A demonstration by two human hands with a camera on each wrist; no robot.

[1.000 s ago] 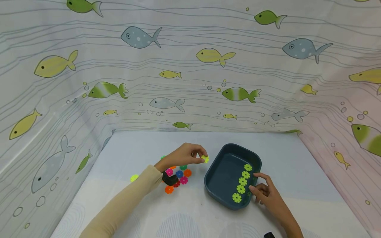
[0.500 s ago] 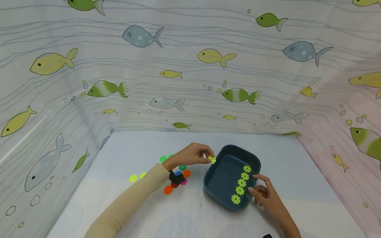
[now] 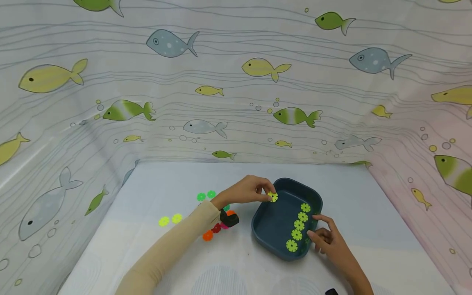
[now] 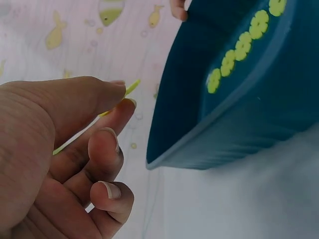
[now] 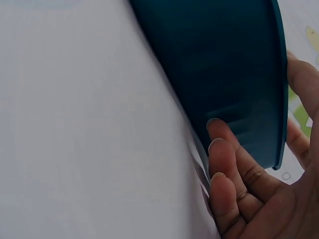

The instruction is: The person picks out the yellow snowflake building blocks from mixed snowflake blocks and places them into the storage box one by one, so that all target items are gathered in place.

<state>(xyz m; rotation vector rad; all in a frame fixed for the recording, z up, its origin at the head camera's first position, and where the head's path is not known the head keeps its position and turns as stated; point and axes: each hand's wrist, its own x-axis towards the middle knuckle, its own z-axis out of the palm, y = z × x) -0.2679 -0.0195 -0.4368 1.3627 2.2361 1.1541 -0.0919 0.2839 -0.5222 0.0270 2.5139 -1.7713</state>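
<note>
Along one side of the dark blue tray (image 3: 271, 229), five yellow-green flower discs (image 3: 299, 225) already lie in a row, the left hand (image 3: 250, 189) pinching a sixth disc (image 3: 273, 197) near the opposite rim, the right hand (image 3: 330, 239) gripping the tray, and two yellow discs (image 3: 177, 218) left on the desk (image 3: 228, 274).

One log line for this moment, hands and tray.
left hand: pinches yellow-green disc near tray | right hand: holds tray's side | tray: row of five discs | table: loose colored discs

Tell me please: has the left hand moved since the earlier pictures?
Yes. In the head view, the left hand has moved right, toward the steady tray; its disc, first apart, now overlaps the tray's outline.
</note>
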